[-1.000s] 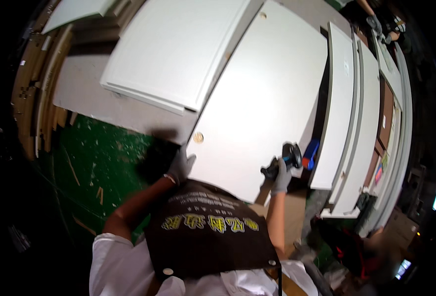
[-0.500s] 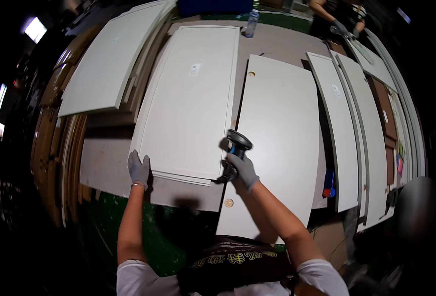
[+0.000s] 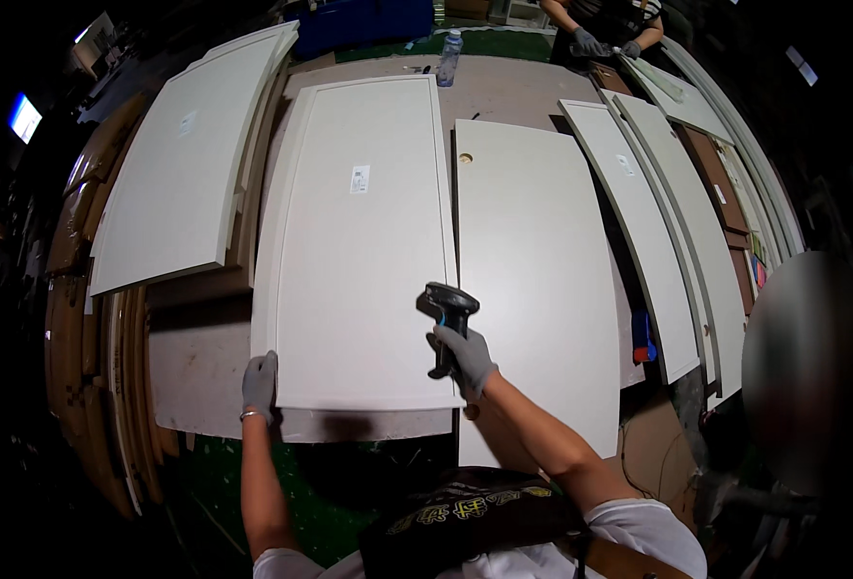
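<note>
I see the right hand (image 3: 472, 356) clasping the barcode scanner (image 3: 452, 300) underneath its head; left hand (image 3: 260, 384), closure unclear, touches the white panel (image 3: 361, 270); bottle (image 3: 448, 62) beyond.

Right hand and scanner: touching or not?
Touching. The head view shows the gloved right hand wrapped around the handle of the scanner, with no gap between them.

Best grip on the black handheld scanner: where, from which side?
I'd take the black handheld scanner by its handle, coming from the near right. The handle is slimmer than the broad head and runs from it toward the wearer; the right hand already wraps it from there, leaving the head uncovered.
</note>
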`<state>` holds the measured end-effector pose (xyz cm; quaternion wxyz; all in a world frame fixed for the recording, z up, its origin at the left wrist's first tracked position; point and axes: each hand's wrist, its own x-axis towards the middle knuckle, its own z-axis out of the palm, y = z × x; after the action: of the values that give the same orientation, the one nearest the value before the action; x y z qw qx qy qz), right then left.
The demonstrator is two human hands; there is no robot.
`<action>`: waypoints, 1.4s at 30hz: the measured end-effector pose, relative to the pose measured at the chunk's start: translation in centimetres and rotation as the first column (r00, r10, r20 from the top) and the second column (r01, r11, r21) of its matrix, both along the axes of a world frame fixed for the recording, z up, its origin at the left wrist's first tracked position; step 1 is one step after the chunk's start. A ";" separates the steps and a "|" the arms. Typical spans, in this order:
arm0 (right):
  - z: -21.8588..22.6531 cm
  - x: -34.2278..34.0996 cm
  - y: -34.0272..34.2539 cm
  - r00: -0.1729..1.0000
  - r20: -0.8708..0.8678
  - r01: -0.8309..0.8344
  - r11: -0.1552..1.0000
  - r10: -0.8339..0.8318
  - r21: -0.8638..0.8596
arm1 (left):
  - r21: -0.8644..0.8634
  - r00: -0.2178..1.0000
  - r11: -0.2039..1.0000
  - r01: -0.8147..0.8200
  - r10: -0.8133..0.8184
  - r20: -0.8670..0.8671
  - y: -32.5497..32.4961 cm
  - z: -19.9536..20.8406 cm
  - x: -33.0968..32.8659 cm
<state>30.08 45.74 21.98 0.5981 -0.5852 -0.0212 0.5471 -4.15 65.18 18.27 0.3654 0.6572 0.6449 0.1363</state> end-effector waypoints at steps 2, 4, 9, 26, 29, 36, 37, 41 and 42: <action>0.5 -0.2 -3.3 0.998 0.056 0.000 1.000 -0.001 0.017 | -0.111 0.994 0.992 0.064 -0.054 0.095 -2.5 2.2 -0.4; 1.6 0.0 -6.7 0.998 0.041 0.051 0.997 -0.053 0.058 | -0.058 0.959 0.983 0.176 -0.157 0.237 -5.7 0.7 -0.5; -0.1 3.5 -17.0 0.972 0.078 0.219 0.975 -0.222 0.043 | -0.032 0.955 0.999 -0.041 0.049 0.292 -18.0 -1.5 4.9; -1.8 8.7 -35.4 0.932 0.125 0.344 0.939 -0.339 -0.022 | -0.033 0.984 0.988 0.151 -0.147 0.101 -30.2 -0.2 15.2; 0.3 9.6 -37.0 0.947 0.164 0.295 0.950 -0.277 -0.100 | 0.057 0.941 0.942 0.329 -0.323 -0.099 -30.6 1.5 15.3; 7.4 14.4 -37.7 0.815 0.324 0.468 0.875 -0.481 0.123 | -0.245 0.836 0.901 0.357 -0.191 0.515 -31.9 -1.1 10.2; 7.3 14.5 -36.8 0.814 0.317 0.451 0.874 -0.486 0.183 | -0.254 0.874 0.900 0.354 -0.223 0.431 -33.5 -1.6 10.0; 3.7 17.1 -31.6 0.936 0.034 0.328 0.900 -0.352 0.289 | -0.330 0.846 0.896 0.296 -0.085 0.526 -36.0 -1.8 11.3; 4.2 17.1 -29.1 0.954 -0.008 0.292 0.917 -0.301 0.271 | -0.347 0.827 0.889 0.298 -0.060 0.559 -36.3 -2.0 11.1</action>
<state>47.17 16.67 26.13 0.7475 -0.5040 -0.0166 0.4324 6.98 28.84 16.25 0.6739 0.5577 0.4652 0.1360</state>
